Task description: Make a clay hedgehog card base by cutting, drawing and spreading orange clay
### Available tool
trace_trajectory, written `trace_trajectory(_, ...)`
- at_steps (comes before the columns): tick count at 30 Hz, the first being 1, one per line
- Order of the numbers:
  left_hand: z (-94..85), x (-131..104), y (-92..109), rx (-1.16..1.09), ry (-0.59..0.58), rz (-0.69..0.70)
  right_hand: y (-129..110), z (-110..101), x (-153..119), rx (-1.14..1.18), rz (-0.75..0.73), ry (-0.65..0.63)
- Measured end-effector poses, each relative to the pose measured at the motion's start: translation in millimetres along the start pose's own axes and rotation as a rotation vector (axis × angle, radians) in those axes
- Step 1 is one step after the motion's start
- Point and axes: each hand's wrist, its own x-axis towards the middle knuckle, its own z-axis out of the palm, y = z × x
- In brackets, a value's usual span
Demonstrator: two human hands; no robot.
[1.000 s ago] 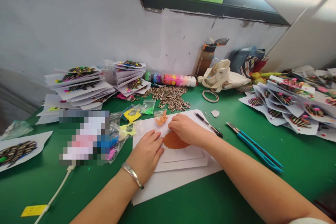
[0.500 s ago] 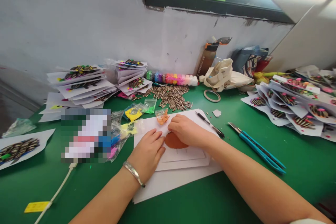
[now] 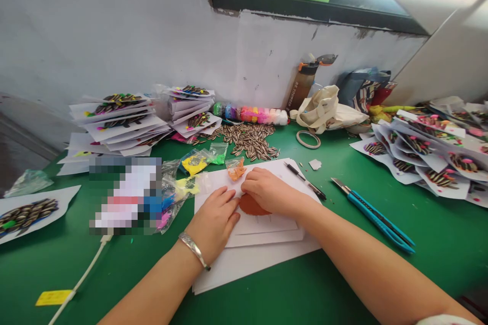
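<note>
A flat, orange-brown patch of modelling clay lies on a white paper sheet, with thin drawn lines below it. My right hand bends over its top, fingers close together and pressing at its upper left edge; the fingertips are partly hidden. Flat on the paper to the left rests my left hand, its fingers stretched out and touching the patch's left side. Just above sits a small bag of orange clay. A black pen lies across the paper's right edge.
A blue utility knife with its blade out lies at right. Sunflower seeds are heaped behind the paper. Bags of coloured clay, a charging cable and stacked seed pictures stand left; more pictures lie right.
My right hand has shifted slightly left along the clay's upper edge. My left hand stays in place on the paper.
</note>
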Motion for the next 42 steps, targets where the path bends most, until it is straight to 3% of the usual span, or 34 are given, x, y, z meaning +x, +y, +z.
trace_trajectory(23,4.0,-3,-2,-0.014,-0.012,-0.104,-2,1,2,-0.030,-0.050,0.075)
trace_trajectory(29,3.0,-4,-2,-0.024,0.005,-0.111,-7,-3,2,-0.028,-0.042,0.014)
trace_trajectory(42,3.0,-3,-4,-0.049,0.004,-0.101,-9,0,1,-0.008,-0.065,0.035)
